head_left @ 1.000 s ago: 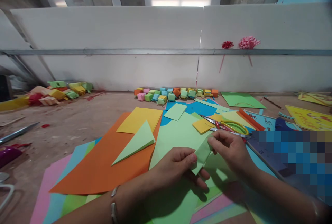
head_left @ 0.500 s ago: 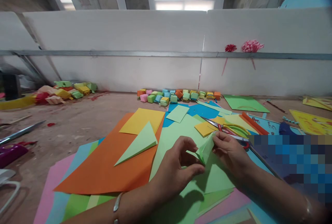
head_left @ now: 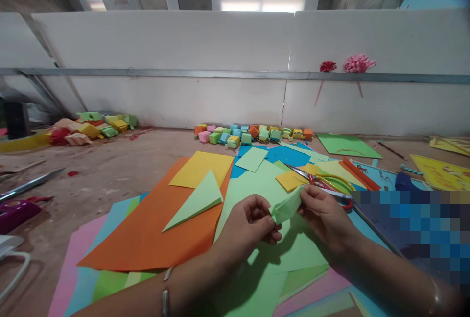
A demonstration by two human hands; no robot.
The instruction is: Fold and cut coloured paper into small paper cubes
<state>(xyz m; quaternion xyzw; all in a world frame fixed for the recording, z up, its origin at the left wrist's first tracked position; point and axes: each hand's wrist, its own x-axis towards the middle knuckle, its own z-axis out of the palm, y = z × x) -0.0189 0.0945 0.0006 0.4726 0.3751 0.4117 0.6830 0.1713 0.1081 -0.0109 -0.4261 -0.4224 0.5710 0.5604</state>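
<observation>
A small folded piece of light green paper (head_left: pixel 287 207) is stretched between my two hands, above the pale green sheets (head_left: pixel 238 204). My left hand (head_left: pixel 253 221) pinches its left end between thumb and bent fingers. At the other end, the fingertips of my right hand (head_left: pixel 323 209) grip the paper's upper right corner. Left of my hands, a folded light green triangle (head_left: pixel 196 202) lies on a big orange sheet (head_left: pixel 147 238), its tip overlapping a yellow square (head_left: pixel 201 167). Just beyond my right hand are scissors (head_left: pixel 323 180) with red and yellow handles.
Several small paper cubes (head_left: pixel 253 134) line the foot of the white board (head_left: pixel 165 42). More folded paper (head_left: pixel 99 128) is heaped at the far left. A purple tool (head_left: pixel 18 216) and a white cable (head_left: pixel 22 268) lie at the left edge. A green sheet (head_left: pixel 348 145) lies back right.
My left hand's thumb and fingers have closed on the left end of the folded paper. The paper now lies more level, drawn out between both hands.
</observation>
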